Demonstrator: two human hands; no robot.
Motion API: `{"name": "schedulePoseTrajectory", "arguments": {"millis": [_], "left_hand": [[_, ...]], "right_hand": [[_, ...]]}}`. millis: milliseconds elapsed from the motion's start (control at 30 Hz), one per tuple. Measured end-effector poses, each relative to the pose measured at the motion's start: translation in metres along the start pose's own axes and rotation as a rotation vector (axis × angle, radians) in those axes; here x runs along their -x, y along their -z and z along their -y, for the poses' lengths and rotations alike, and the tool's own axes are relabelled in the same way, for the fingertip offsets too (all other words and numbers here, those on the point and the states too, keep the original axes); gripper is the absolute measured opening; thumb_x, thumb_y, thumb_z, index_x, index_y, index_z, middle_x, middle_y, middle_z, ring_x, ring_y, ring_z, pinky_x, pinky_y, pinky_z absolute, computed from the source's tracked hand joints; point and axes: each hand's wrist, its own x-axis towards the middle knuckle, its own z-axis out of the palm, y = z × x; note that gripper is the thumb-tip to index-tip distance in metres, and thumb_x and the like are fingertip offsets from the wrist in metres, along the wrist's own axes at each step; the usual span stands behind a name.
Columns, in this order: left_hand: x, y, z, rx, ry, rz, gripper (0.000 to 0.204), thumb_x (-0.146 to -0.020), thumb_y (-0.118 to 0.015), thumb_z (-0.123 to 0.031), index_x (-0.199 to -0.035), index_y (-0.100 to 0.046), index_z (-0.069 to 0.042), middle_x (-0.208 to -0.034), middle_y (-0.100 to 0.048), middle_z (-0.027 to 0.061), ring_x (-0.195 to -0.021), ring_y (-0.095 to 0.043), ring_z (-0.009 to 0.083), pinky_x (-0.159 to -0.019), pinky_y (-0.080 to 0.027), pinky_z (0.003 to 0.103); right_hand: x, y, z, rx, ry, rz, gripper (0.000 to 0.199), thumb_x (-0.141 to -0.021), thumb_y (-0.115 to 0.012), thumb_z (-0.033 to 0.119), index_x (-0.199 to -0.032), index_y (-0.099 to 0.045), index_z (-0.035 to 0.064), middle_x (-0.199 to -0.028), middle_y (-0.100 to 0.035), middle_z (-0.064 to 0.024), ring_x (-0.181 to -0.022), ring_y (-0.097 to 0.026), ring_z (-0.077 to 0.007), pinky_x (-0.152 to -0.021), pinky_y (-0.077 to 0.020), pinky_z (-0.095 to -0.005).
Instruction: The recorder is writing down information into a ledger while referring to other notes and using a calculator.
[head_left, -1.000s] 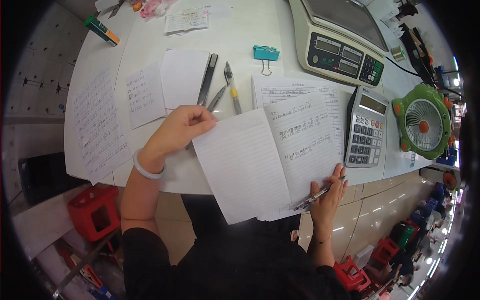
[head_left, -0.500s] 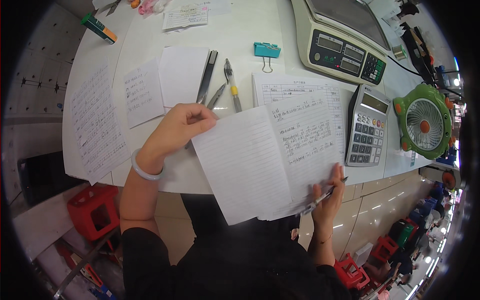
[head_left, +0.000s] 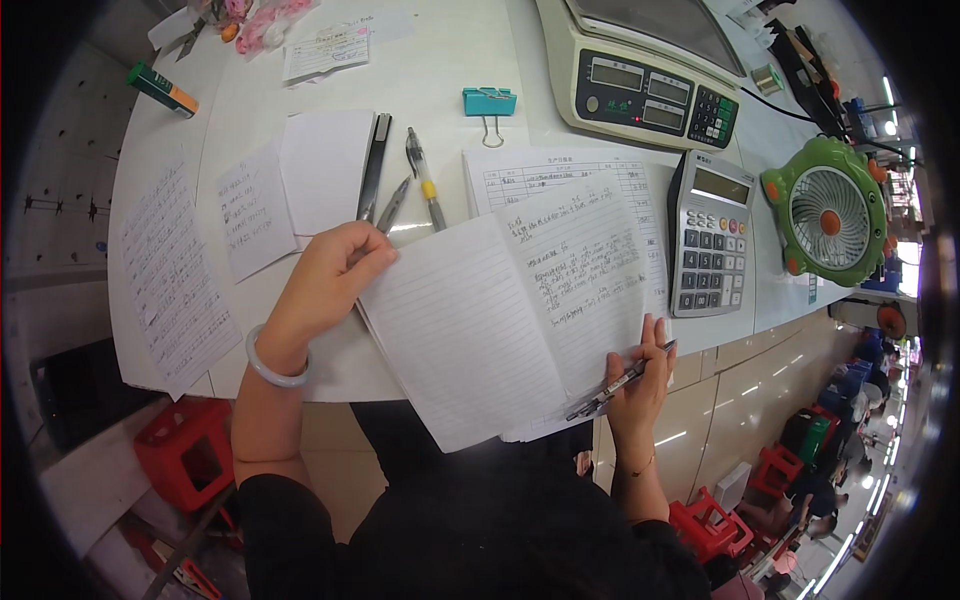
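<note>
An open lined notebook (head_left: 465,330) lies tilted over the table's front edge. Its left page is blank, and handwriting fills the upper part of its right page. My left hand (head_left: 335,275), with a pale bangle on the wrist, pinches the notebook's upper left corner between thumb and fingers. Held across the fingers of my right hand (head_left: 637,390) is a slim dark pen (head_left: 600,397). That hand also rests against the lower right edge of the notebook. Beneath the notebook lies a printed form (head_left: 510,172) with a table on it. A grey calculator (head_left: 712,240) stands just right of these papers.
Beyond the notebook lie a yellow-banded pen (head_left: 424,178), a dark stapler-like bar (head_left: 376,165) and a teal binder clip (head_left: 489,102). Handwritten sheets (head_left: 175,275) cover the left side. A weighing scale (head_left: 640,90) and a green fan (head_left: 828,212) stand right. Red stools (head_left: 187,450) are below.
The whole view has shifted, so table things sit further left. Both hands keep their hold on the notebook and pen, with only slight movement.
</note>
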Motion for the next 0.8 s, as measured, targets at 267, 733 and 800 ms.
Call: {"name": "schedulePoseTrajectory", "arguments": {"millis": [267, 733, 800], "left_hand": [[-0.003, 0.002, 0.007, 0.192, -0.091, 0.039, 0.032, -0.094, -0.044, -0.022, -0.081, -0.061, 0.002, -0.078, -0.059, 0.0038, -0.076, -0.052, 0.0106, -0.073, -0.041, 0.024], [0.001, 0.002, 0.004, 0.122, -0.044, 0.043, 0.008, -0.086, -0.059, -0.007, -0.084, -0.058, 0.001, -0.08, -0.058, 0.0011, -0.075, -0.053, 0.0076, -0.072, -0.044, 0.023], [0.002, 0.002, 0.0, 0.138, -0.009, 0.041, 0.007, -0.086, -0.058, -0.006, -0.086, -0.058, 0.001, -0.082, -0.058, 0.0011, -0.076, -0.053, 0.0079, -0.072, -0.044, 0.023]], "right_hand": [[-0.001, 0.017, 0.018, -1.028, 0.217, 0.475, 0.035, -0.082, -0.067, 0.027, -0.08, -0.037, 0.0089, -0.11, -0.062, -0.0228, -0.117, -0.052, -0.0377, -0.106, -0.025, -0.0505], [0.001, -0.001, -0.004, 0.094, -0.02, -0.008, 0.029, -0.083, -0.063, 0.024, -0.091, -0.044, 0.0042, -0.136, -0.042, -0.0246, -0.133, -0.029, -0.0404, -0.11, -0.0094, -0.0526], [0.001, -0.002, -0.003, 0.098, -0.017, -0.006, 0.027, -0.082, -0.064, 0.02, -0.09, -0.044, 0.0043, -0.133, -0.045, -0.0242, -0.132, -0.032, -0.0399, -0.11, -0.0097, -0.0525]]}}
